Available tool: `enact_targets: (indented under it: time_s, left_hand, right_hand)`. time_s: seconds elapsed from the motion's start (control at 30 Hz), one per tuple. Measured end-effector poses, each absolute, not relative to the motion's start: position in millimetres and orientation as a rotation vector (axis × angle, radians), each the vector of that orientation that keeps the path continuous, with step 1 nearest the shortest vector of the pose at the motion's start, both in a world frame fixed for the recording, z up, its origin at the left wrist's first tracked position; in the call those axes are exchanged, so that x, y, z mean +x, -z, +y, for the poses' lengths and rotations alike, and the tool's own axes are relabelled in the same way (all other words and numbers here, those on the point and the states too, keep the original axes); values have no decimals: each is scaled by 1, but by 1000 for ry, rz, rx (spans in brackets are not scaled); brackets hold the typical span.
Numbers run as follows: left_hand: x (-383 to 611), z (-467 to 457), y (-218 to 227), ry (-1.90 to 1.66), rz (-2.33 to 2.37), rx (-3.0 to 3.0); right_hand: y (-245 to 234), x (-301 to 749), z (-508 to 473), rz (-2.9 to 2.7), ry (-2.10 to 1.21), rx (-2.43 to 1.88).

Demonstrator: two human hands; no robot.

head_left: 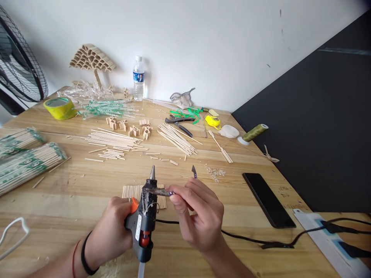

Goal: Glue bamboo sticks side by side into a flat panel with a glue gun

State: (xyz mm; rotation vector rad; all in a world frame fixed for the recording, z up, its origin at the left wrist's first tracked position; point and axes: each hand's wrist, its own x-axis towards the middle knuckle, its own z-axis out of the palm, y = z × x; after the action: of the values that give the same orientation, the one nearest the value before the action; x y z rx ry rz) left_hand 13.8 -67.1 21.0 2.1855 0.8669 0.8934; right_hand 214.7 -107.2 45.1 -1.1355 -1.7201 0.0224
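Observation:
My left hand (111, 231) is wrapped round the grip of a black hot glue gun (145, 222) with an orange trigger, its nozzle pointing away from me. My right hand (197, 218) pinches a small pair of tweezers or scissors (162, 191); one tip lies against the gun's barrel and the other end (194, 172) sticks up past my fingers. Just beyond the gun lies a small flat panel of glued wooden sticks (133, 192), partly hidden by it. The gun's black cord (246, 239) runs right across the table.
Loose sticks (116, 141), small stick blocks (136, 129), packed stick bundles (26, 162), yellow tape (59, 108), pliers (179, 122), a water bottle (138, 79), a stick tree model (92, 60), a thread spool (253, 133) and a black phone (268, 199) lie on the wooden table. A fan (17, 65) stands at the left.

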Motion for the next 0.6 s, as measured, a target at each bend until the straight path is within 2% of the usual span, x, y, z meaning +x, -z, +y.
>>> enact_targets:
  time_s: [0.47, 0.6]
  left_hand:
    - [6, -68, -8, -628, 692, 1949]
    - [5, -69, -17, -495, 753, 1856]
  right_hand:
    - [-46, 213, -106, -1661, 47, -1175]
    - [-44, 213, -105, -1640, 25, -1158]
